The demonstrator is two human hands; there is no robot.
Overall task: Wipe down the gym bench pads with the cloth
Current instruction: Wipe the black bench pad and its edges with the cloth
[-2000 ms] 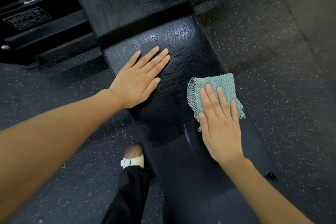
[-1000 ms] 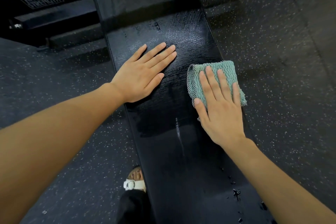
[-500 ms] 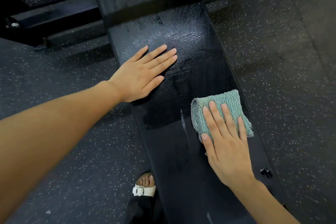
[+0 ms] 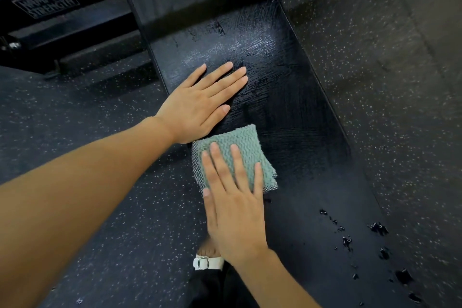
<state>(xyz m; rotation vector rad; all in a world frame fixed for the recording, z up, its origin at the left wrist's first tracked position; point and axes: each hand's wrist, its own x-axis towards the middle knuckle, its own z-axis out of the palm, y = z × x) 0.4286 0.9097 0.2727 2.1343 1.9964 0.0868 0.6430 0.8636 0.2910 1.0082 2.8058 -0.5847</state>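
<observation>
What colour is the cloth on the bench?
The cloth is pale teal green with a wavy, ribbed weave, seen clearly in the head view.

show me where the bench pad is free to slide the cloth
Free: the right half of the pad, between the left hand, the cloth and the right edge, up to the seam. Crowded: the left edge, where the left hand lies flat and the right hand presses the cloth. Droplets dot the near right.
</observation>
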